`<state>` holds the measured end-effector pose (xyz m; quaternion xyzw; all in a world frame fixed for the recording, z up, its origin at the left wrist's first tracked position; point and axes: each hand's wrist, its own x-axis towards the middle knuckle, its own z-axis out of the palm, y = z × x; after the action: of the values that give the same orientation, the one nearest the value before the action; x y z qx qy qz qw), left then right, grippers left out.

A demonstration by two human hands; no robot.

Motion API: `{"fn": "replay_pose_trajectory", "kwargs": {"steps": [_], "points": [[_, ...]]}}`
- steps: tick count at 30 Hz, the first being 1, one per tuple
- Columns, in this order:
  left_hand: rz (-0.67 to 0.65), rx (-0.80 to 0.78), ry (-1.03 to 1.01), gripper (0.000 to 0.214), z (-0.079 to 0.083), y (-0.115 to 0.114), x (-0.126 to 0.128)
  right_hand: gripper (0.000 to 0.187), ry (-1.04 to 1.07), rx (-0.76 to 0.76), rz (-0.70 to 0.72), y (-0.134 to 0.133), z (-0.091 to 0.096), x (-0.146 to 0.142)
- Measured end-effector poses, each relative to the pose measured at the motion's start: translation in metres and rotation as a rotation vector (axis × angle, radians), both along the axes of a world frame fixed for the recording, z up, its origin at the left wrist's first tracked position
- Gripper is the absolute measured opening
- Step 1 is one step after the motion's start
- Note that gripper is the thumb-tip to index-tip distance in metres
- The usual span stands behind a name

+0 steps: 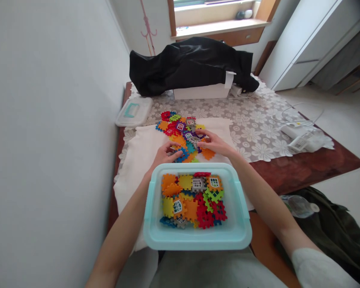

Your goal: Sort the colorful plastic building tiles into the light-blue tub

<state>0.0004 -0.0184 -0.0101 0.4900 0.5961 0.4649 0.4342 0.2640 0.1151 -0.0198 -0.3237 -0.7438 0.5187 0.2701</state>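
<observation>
A pile of bright notched plastic building tiles (177, 139) lies on a white cloth in front of me. My left hand (166, 154) is at the pile's near left side, fingers curled, with thumb and fingertips on a blue tile (183, 153). On the right side, my right hand (213, 144) has its thumb and index finger around the edge of a grey tile (194, 140); the fingers partly cover it. Closer to my body, a light-blue plastic tub (198, 242) holds many more tiles in orange, red, yellow, green and grey, some with white window inserts.
A white cloth (135, 164) covers part of the flowered tablecloth (259, 138). A clear lid (134, 112) lies at the left by the wall. Black fabric (195, 62) drapes over a white box at the back. Cables and a white packet (303, 140) lie right; a plastic bottle (300, 206) is below.
</observation>
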Motion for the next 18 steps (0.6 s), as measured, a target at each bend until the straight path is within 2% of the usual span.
{"fn": "replay_pose_trajectory", "kwargs": {"steps": [7,12,18], "points": [[-0.018,0.004,-0.014,0.067,-0.001,-0.002,-0.001,0.041,-0.002,0.064,0.047,-0.003,0.004,-0.005],[0.004,-0.052,-0.087,0.070,0.005,-0.005,0.001,0.037,-0.039,-0.002,-0.017,-0.001,-0.002,-0.006],[0.082,0.028,-0.070,0.069,0.009,-0.004,0.002,0.032,-0.038,0.149,-0.118,-0.003,-0.005,-0.010]]}}
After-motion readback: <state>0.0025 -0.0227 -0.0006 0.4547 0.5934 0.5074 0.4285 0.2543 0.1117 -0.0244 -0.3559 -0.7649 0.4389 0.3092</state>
